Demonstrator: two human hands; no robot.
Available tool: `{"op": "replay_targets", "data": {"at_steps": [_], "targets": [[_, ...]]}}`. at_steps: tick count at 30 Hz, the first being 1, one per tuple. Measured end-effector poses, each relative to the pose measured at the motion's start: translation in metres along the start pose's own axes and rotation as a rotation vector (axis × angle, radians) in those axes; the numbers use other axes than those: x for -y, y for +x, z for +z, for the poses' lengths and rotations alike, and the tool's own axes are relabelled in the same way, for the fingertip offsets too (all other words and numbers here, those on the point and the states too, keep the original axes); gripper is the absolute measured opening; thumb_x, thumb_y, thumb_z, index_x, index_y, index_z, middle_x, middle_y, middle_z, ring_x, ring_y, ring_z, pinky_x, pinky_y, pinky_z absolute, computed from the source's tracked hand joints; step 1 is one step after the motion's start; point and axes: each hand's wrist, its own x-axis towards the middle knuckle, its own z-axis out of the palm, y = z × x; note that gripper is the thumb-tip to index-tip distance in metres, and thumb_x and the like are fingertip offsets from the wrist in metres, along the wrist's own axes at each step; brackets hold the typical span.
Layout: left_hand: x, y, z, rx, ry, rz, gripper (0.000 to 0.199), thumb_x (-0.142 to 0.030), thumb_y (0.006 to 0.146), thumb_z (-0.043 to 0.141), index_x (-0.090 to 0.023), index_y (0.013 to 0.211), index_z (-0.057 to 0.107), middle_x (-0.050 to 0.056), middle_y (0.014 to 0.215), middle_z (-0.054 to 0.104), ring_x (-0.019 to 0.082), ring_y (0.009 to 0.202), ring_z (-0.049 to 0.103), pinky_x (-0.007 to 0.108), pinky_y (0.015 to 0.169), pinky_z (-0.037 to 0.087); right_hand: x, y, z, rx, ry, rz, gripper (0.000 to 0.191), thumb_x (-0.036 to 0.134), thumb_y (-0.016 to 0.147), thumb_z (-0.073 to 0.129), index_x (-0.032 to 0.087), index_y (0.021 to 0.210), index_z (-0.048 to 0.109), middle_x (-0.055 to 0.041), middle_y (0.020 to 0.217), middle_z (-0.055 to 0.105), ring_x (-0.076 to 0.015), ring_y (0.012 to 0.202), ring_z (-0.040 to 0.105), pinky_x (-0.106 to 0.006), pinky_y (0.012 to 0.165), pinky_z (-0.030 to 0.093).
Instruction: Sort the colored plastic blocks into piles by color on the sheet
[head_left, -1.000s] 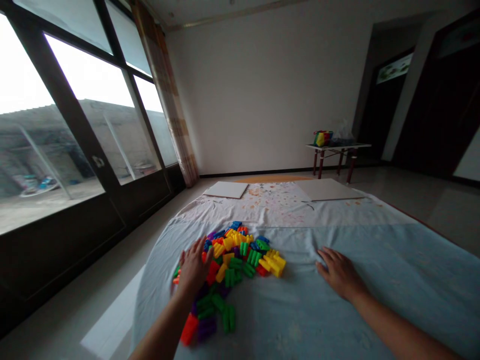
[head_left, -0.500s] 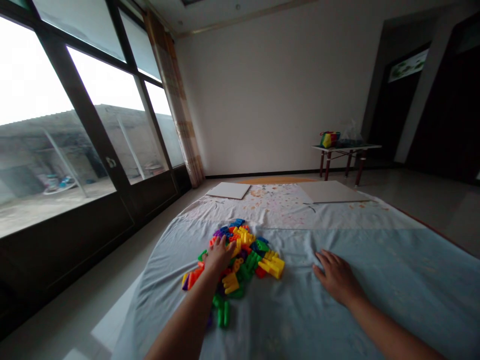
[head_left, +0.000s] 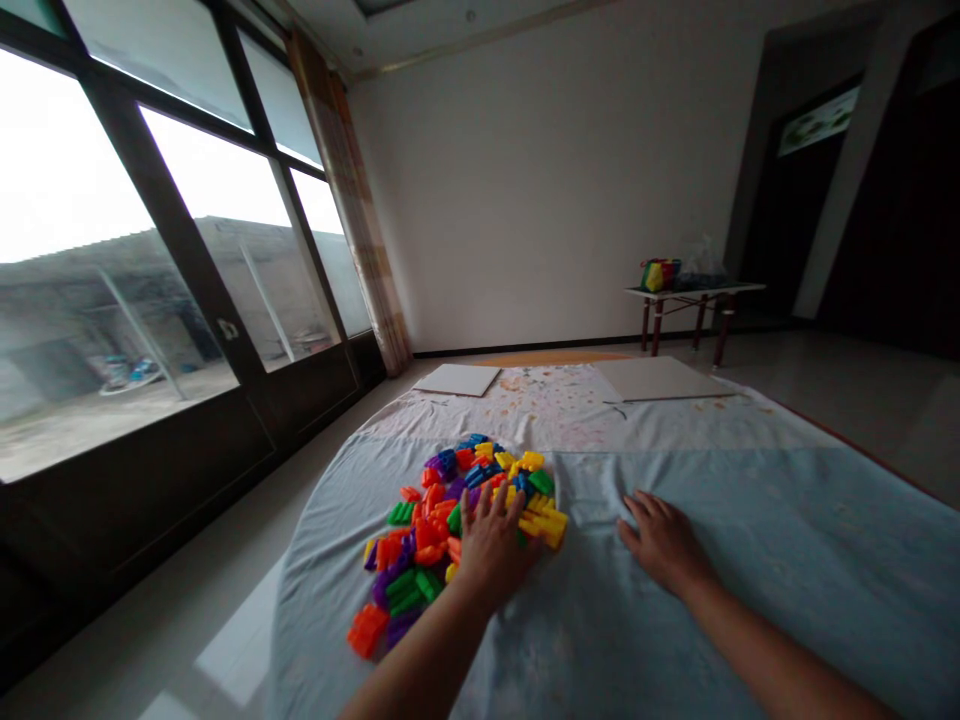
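Note:
A loose pile of plastic building blocks in red, green, yellow, blue and purple lies on the light blue cloth. Over the right side of this pile, my left hand rests with its fingers spread, touching the blocks. Some pieces are hidden under its palm. Yellow blocks sit just beside its thumb. To the right, my right hand lies on the bare cloth with fingers apart and holds nothing.
Two flat pale boards lie at the far end: a smaller board on the left and a larger board on the right. Beyond stands a small table with a colourful bag. Glass doors line the left.
My left hand has moved right across the pile, uncovering red, green and purple blocks on the left. The pile looks more spread out. My right hand has hardly moved.

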Motion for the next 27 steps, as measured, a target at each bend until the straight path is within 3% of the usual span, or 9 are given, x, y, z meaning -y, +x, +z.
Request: {"op": "replay_targets", "data": {"at_steps": [3, 5, 10, 14, 17, 20, 23, 25, 27], "targets": [[-0.014, 0.004, 0.015, 0.014, -0.003, 0.126, 0.065, -0.066, 0.08, 0.034, -0.034, 0.136, 0.041, 0.005, 0.146, 0.039, 0.028, 0.138, 0.022, 0.059, 0.112, -0.001, 0.0, 0.0, -0.001, 0.009, -0.002, 0.0, 0.038, 0.035, 0.086, 0.044, 0.013, 0.112, 0.062, -0.0165, 0.116, 0.062, -0.028, 0.111, 0.054, -0.041, 0.093, 0.039], [-0.012, 0.008, 0.021, 0.029, 0.038, 0.117, 0.056, -0.059, 0.082, 0.036, -0.035, 0.133, 0.045, 0.004, 0.141, 0.046, 0.026, 0.138, 0.024, 0.058, 0.112, 0.001, -0.001, 0.0, 0.0, 0.005, 0.001, -0.005, 0.038, 0.034, 0.086, 0.044, 0.013, 0.112, 0.062, -0.0167, 0.116, 0.062, -0.0281, 0.11, 0.054, -0.041, 0.094, 0.039], [0.02, 0.019, 0.019, -0.015, 0.126, -0.038, 0.046, -0.044, 0.085, 0.038, -0.032, 0.127, 0.052, 0.004, 0.142, 0.044, 0.027, 0.137, 0.025, 0.059, 0.112, 0.003, -0.001, 0.0, 0.002, -0.014, 0.01, -0.003, 0.036, 0.035, 0.085, 0.045, 0.015, 0.11, 0.063, -0.0156, 0.116, 0.063, -0.0276, 0.11, 0.054, -0.041, 0.093, 0.039], [0.049, 0.023, 0.006, -0.055, 0.178, -0.195, 0.047, -0.044, 0.087, 0.032, -0.027, 0.122, 0.057, 0.01, 0.144, 0.041, 0.031, 0.136, 0.026, 0.062, 0.109, 0.006, 0.0, 0.001, 0.001, -0.012, -0.007, -0.006, 0.037, 0.034, 0.086, 0.045, 0.014, 0.11, 0.063, -0.0161, 0.116, 0.062, -0.0272, 0.109, 0.054, -0.04, 0.093, 0.039], [0.054, 0.019, 0.0, -0.079, 0.196, -0.254, 0.055, -0.049, 0.086, 0.031, -0.023, 0.129, 0.051, 0.015, 0.145, 0.037, 0.037, 0.136, 0.025, 0.065, 0.108, 0.006, 0.001, 0.001, -0.001, -0.001, -0.019, -0.015, 0.038, 0.034, 0.086, 0.044, 0.013, 0.111, 0.063, -0.0169, 0.115, 0.062, -0.0276, 0.109, 0.055, -0.04, 0.093, 0.04], [0.039, 0.008, 0.006, -0.081, 0.192, -0.192, 0.062, -0.054, 0.084, 0.035, -0.023, 0.137, 0.042, 0.013, 0.148, 0.033, 0.034, 0.139, 0.018, 0.061, 0.111, 0.002, 0.0, 0.001, 0.0, 0.0, -0.022, -0.013, 0.038, 0.034, 0.086, 0.044, 0.012, 0.111, 0.063, -0.0169, 0.115, 0.062, -0.0278, 0.109, 0.055, -0.04, 0.093, 0.04], [0.016, -0.007, 0.021, -0.064, 0.161, -0.005, 0.059, -0.052, 0.084, 0.037, -0.032, 0.14, 0.035, 0.003, 0.152, 0.027, 0.026, 0.141, 0.015, 0.053, 0.114, -0.001, -0.001, 0.001, 0.001, -0.003, -0.022, -0.014, 0.038, 0.035, 0.086, 0.044, 0.013, 0.111, 0.063, -0.0164, 0.115, 0.063, -0.0277, 0.109, 0.054, -0.04, 0.093, 0.039], [0.008, -0.015, 0.031, -0.034, 0.124, 0.106, 0.057, -0.05, 0.085, 0.036, -0.034, 0.14, 0.033, 0.002, 0.151, 0.028, 0.024, 0.14, 0.019, 0.052, 0.115, 0.002, -0.002, 0.001, 0.003, -0.006, -0.026, -0.014, 0.037, 0.035, 0.086, 0.044, 0.014, 0.111, 0.063, -0.0158, 0.115, 0.063, -0.0272, 0.109, 0.055, -0.04, 0.093, 0.039], [0.01, -0.018, 0.037, -0.017, 0.105, 0.107, 0.056, -0.048, 0.086, 0.036, -0.033, 0.14, 0.035, 0.004, 0.148, 0.036, 0.024, 0.138, 0.026, 0.053, 0.115, 0.006, -0.003, 0.001, 0.004, -0.008, -0.031, -0.015, 0.037, 0.035, 0.086, 0.044, 0.014, 0.11, 0.063, -0.0156, 0.115, 0.063, -0.0269, 0.109, 0.055, -0.04, 0.093, 0.04]]}}
